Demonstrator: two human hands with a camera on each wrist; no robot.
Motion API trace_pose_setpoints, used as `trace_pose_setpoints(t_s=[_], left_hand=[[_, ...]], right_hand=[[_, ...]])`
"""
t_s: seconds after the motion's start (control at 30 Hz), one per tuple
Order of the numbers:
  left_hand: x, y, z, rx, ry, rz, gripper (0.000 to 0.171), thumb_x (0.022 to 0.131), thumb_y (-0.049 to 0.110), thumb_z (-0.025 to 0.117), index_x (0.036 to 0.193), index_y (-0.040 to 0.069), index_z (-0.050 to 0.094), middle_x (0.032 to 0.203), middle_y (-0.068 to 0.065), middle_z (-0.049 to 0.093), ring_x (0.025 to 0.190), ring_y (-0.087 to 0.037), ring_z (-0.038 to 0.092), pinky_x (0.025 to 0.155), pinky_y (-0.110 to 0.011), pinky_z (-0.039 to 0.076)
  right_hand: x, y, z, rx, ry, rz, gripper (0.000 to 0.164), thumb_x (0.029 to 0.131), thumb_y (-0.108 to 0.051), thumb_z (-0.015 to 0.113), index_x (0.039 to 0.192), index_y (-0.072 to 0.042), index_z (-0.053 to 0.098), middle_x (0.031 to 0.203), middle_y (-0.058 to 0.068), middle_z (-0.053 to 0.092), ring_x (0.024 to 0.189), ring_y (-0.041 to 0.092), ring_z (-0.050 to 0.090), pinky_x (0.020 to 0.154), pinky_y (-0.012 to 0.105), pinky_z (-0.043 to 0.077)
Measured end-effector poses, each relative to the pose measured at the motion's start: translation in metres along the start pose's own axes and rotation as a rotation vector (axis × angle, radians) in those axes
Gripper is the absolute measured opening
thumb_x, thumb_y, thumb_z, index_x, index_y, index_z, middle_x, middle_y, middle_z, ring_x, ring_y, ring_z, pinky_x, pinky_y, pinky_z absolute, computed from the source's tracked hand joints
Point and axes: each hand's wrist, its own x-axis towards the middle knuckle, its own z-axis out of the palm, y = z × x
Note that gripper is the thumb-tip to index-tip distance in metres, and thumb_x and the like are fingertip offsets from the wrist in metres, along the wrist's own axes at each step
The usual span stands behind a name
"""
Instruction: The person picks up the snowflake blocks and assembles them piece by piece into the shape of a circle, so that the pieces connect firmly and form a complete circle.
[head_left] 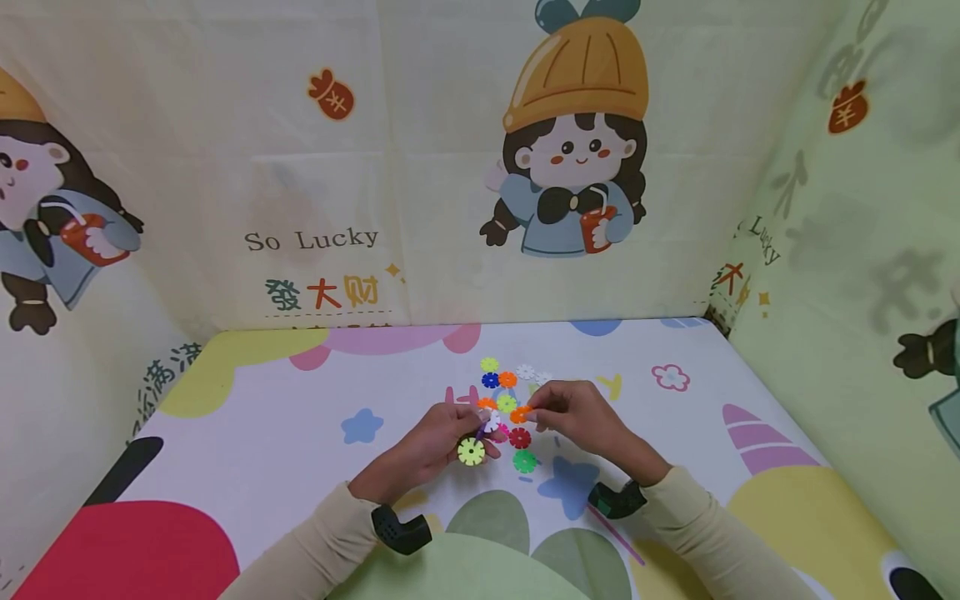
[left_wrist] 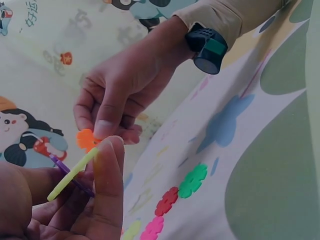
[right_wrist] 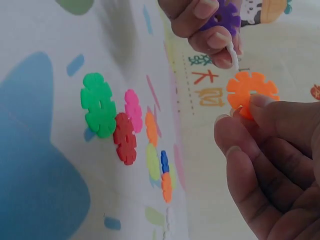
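Observation:
My left hand (head_left: 438,437) holds a small cluster of notched plastic flower discs: a yellow-green disc (head_left: 471,452), a purple disc (right_wrist: 222,19) and a white disc (right_wrist: 233,57). How they fit together is partly hidden by the fingers. Between thumb and fingertips, my right hand (head_left: 577,412) pinches an orange disc (right_wrist: 247,87). In the right wrist view this disc is close to the white one; whether they touch I cannot tell. Loose on the table below lie a green disc (right_wrist: 98,105), a red disc (right_wrist: 125,139) and a pink disc (right_wrist: 133,110).
Further back on the patterned table (head_left: 285,483) are a blue disc (head_left: 491,380), another orange disc (head_left: 507,380), a yellow-green disc (head_left: 490,365) and pale white discs (head_left: 525,372). Printed cloth walls (head_left: 435,167) enclose the table at the back and sides.

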Motion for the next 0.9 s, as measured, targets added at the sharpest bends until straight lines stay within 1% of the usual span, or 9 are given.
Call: trace_pose_setpoints(t_s=[0.17,0.4,0.63,0.7,0.83,0.9], left_hand=[[-0.001,0.000,0.002,-0.006,-0.030,0.005,0.033,0.101,0.022,0.053,0.121,-0.005,0.059,0.101,-0.017,0.070,0.086,-0.025,0.071,0.076,-0.032,0.055],[-0.001,-0.001,0.004,-0.027,-0.071,0.000,0.035,0.102,0.022,0.052,0.123,-0.006,0.057,0.103,-0.018,0.070,0.084,-0.025,0.071,0.075,-0.031,0.056],[-0.001,-0.001,0.004,-0.060,-0.070,-0.002,0.034,0.102,0.019,0.052,0.125,-0.005,0.053,0.105,-0.020,0.069,0.085,-0.027,0.071,0.074,-0.032,0.056],[-0.001,-0.001,0.003,-0.066,-0.068,-0.003,0.034,0.102,0.019,0.052,0.126,-0.005,0.051,0.105,-0.021,0.069,0.085,-0.028,0.071,0.073,-0.033,0.056],[0.000,0.000,0.003,-0.061,-0.060,-0.004,0.035,0.102,0.020,0.053,0.126,-0.005,0.051,0.108,-0.023,0.067,0.083,-0.027,0.072,0.072,-0.033,0.056],[0.000,0.000,0.004,-0.053,-0.051,-0.005,0.034,0.101,0.020,0.053,0.124,-0.005,0.052,0.108,-0.025,0.066,0.081,-0.027,0.072,0.071,-0.032,0.056]], right_hand=[[0.001,-0.004,0.004,0.021,0.020,-0.014,0.009,0.085,-0.006,0.075,0.093,-0.006,0.071,0.084,0.001,0.071,0.067,0.012,0.067,0.069,0.026,0.055],[0.000,-0.008,0.008,0.055,0.010,0.008,0.007,0.086,-0.004,0.073,0.092,-0.004,0.071,0.086,0.004,0.071,0.070,0.022,0.069,0.069,0.026,0.055],[0.001,-0.007,0.009,0.081,-0.021,0.058,0.008,0.087,-0.005,0.073,0.094,-0.004,0.071,0.088,0.005,0.072,0.072,0.017,0.069,0.069,0.027,0.056],[0.001,-0.006,0.010,0.087,-0.023,0.064,0.010,0.087,-0.005,0.073,0.097,-0.004,0.072,0.088,0.005,0.072,0.072,0.017,0.069,0.068,0.027,0.056],[0.000,-0.004,0.013,0.094,-0.027,0.040,0.015,0.087,-0.003,0.071,0.102,-0.001,0.073,0.090,0.010,0.072,0.072,0.020,0.070,0.068,0.027,0.056],[-0.001,-0.004,0.015,0.092,-0.020,0.018,0.015,0.087,-0.001,0.071,0.101,0.000,0.074,0.090,0.012,0.072,0.073,0.021,0.070,0.068,0.027,0.056]])
